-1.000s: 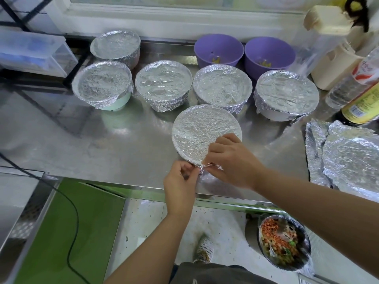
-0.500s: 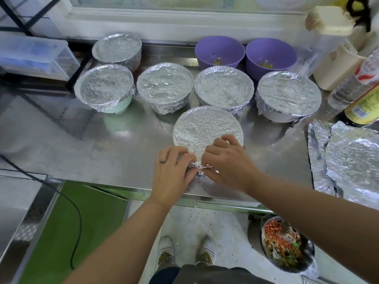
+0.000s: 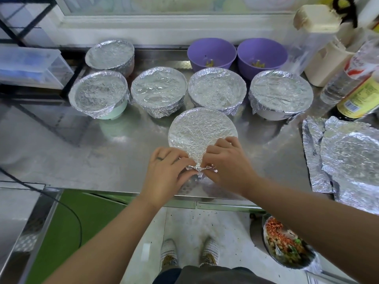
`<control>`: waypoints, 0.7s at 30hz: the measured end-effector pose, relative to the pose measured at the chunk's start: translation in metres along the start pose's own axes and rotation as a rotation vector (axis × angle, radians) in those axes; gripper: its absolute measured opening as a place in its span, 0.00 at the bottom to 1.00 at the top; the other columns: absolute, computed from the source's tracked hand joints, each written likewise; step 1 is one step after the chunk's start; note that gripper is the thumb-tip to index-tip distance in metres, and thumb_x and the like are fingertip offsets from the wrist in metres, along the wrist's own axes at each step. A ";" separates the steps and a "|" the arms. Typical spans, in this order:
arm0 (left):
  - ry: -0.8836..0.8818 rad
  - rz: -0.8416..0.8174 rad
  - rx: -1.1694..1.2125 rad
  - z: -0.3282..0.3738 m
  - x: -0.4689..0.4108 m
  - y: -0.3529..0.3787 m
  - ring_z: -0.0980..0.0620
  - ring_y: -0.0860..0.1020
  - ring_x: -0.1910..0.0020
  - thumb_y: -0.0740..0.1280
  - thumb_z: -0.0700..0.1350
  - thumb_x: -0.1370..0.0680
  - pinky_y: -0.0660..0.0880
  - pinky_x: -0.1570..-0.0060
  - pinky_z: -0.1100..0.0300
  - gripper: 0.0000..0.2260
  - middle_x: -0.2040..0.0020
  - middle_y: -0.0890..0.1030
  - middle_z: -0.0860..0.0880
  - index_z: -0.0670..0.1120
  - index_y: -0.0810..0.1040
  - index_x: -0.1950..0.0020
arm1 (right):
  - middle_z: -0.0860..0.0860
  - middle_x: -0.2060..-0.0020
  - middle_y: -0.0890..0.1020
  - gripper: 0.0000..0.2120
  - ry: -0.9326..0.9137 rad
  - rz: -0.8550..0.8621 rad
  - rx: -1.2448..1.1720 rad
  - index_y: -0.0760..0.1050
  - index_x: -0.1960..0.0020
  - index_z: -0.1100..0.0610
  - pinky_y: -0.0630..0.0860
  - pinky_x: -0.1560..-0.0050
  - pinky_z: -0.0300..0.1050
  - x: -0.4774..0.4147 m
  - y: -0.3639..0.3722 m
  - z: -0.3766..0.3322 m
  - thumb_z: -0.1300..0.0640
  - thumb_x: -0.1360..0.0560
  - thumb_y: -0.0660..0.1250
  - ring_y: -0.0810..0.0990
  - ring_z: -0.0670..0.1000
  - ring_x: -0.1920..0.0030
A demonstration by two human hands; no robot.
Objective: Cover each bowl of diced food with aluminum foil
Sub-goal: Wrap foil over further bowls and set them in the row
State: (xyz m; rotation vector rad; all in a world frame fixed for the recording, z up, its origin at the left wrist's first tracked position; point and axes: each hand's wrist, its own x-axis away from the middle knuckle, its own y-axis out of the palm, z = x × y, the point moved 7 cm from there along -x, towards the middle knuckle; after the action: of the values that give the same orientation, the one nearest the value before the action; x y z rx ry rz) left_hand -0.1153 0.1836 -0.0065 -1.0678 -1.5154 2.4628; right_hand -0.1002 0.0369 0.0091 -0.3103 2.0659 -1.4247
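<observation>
A foil-covered bowl (image 3: 202,128) stands near the front edge of the steel counter (image 3: 102,160). My left hand (image 3: 166,171) and my right hand (image 3: 227,162) meet at its near rim, both pinching a crumpled tail of foil (image 3: 200,168) that sticks out below the rim. Several other foil-covered bowls sit behind it: one with a mint base (image 3: 99,93), one fully wrapped (image 3: 159,89), one behind them at back left (image 3: 110,54), one in the middle (image 3: 217,89) and a white one (image 3: 281,93). Two purple bowls (image 3: 211,52) (image 3: 262,53) at the back stand uncovered with scraps inside.
Loose foil sheets (image 3: 346,156) lie at the right. Bottles (image 3: 356,95) and a cream container (image 3: 322,64) crowd the back right corner. A clear plastic box (image 3: 30,66) stands at the left. Below the counter, a bag-lined bin (image 3: 287,247) holds diced scraps. A black cable (image 3: 61,203) hangs at the left.
My left hand has come up from under the counter edge onto the bowl's near rim. Both hands now pinch the foil tail closer together. The view has shifted slightly.
</observation>
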 end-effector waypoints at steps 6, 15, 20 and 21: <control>0.076 -0.020 -0.008 0.004 -0.007 0.001 0.52 0.74 0.53 0.68 0.52 0.21 0.65 0.39 0.54 0.08 0.53 0.81 0.55 0.52 0.84 0.54 | 0.43 0.67 0.77 0.06 0.016 -0.019 -0.022 0.79 0.66 0.48 0.64 0.46 0.48 -0.001 0.001 0.002 0.51 0.30 0.69 0.75 0.51 0.60; 0.106 -0.037 -0.022 0.009 -0.008 0.002 0.49 0.77 0.51 0.69 0.51 0.21 0.66 0.41 0.54 0.05 0.52 0.81 0.56 0.52 0.84 0.53 | 0.43 0.69 0.76 0.11 0.023 -0.039 -0.023 0.79 0.67 0.48 0.62 0.48 0.47 -0.003 0.000 0.004 0.47 0.29 0.63 0.75 0.52 0.62; 0.135 -0.043 -0.058 -0.012 -0.008 -0.004 0.50 0.74 0.50 0.67 0.54 0.20 0.67 0.41 0.52 0.10 0.51 0.81 0.53 0.50 0.83 0.53 | 0.42 0.69 0.77 0.05 0.005 -0.065 -0.041 0.79 0.67 0.48 0.62 0.48 0.47 -0.005 0.001 0.003 0.51 0.33 0.70 0.75 0.51 0.62; 0.150 -0.048 -0.067 -0.014 -0.010 -0.004 0.51 0.73 0.51 0.67 0.54 0.20 0.67 0.42 0.52 0.10 0.52 0.81 0.53 0.50 0.83 0.54 | 0.42 0.69 0.77 0.05 0.007 -0.073 -0.051 0.79 0.67 0.48 0.62 0.48 0.46 -0.005 0.001 0.003 0.52 0.33 0.71 0.75 0.51 0.62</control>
State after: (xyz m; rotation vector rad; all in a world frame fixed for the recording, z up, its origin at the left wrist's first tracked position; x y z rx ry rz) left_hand -0.1005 0.1923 -0.0020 -1.1827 -1.5679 2.2590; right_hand -0.0940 0.0376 0.0087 -0.4053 2.1187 -1.4196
